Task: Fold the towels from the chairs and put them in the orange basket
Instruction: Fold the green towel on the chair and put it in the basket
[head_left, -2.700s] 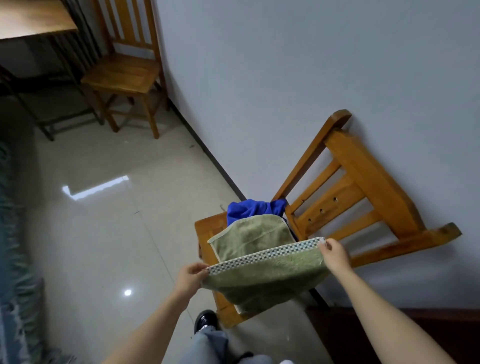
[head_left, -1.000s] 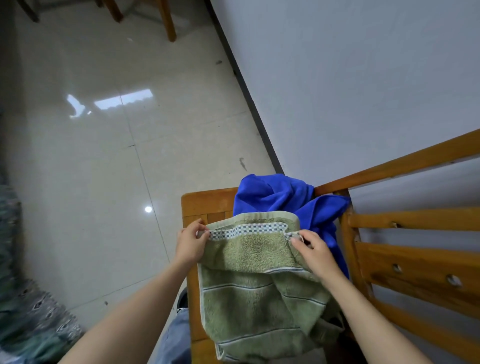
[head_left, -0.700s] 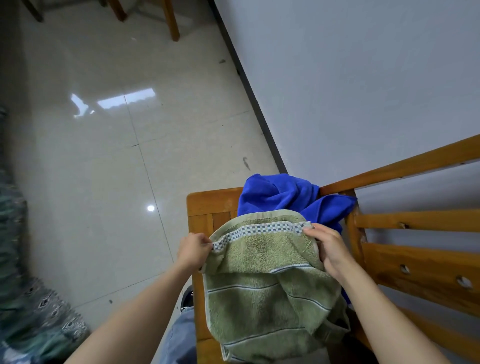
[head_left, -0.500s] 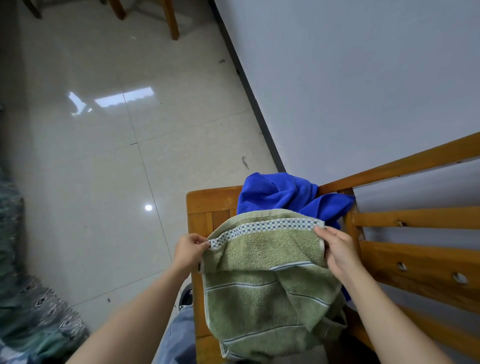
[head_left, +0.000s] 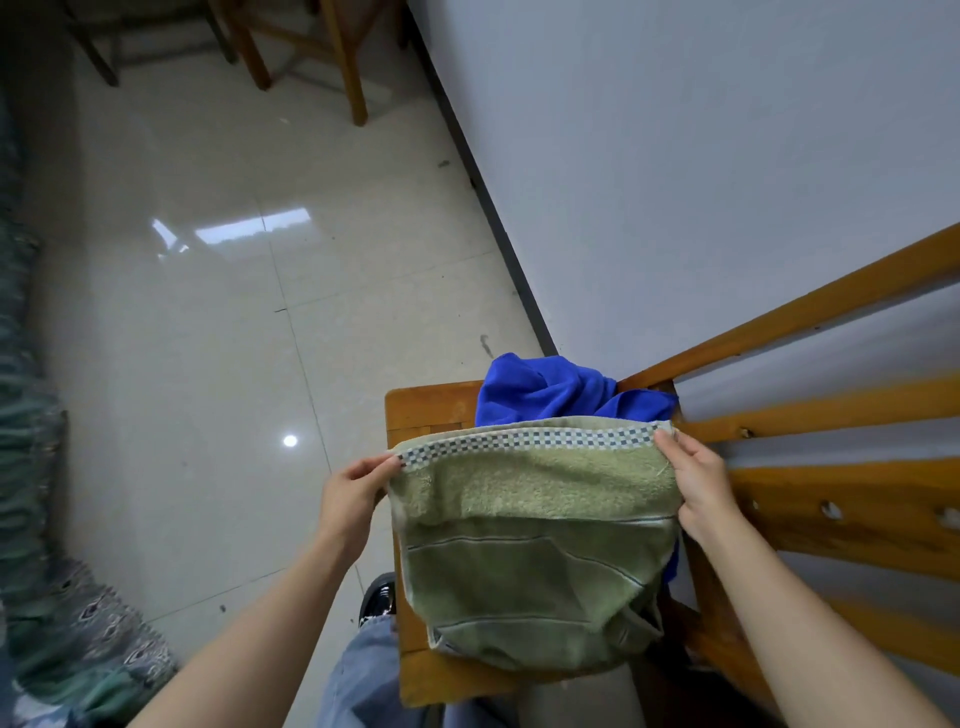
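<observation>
Green towel (head_left: 535, 545) hangs doubled over above the chair seat (head_left: 431, 405), its checkered border stretched level along the top edge. Your left hand (head_left: 350, 493) pinches the border's left corner between thumb and fingers, and your right hand (head_left: 693, 480) pinches the right corner the same way. The towel's lower part sags onto the front of the seat. Just behind it, a crumpled blue towel (head_left: 545, 389) lies on the seat against the slatted back (head_left: 831, 410), on your right by the pale wall (head_left: 675, 156). Glossy tiled floor (head_left: 208, 338) to the left. Legs of a second chair (head_left: 348, 62) at the top. A dark shoe (head_left: 379, 597) sits beside the seat's near corner, with patterned teal fabric (head_left: 78, 639) along the left edge.
</observation>
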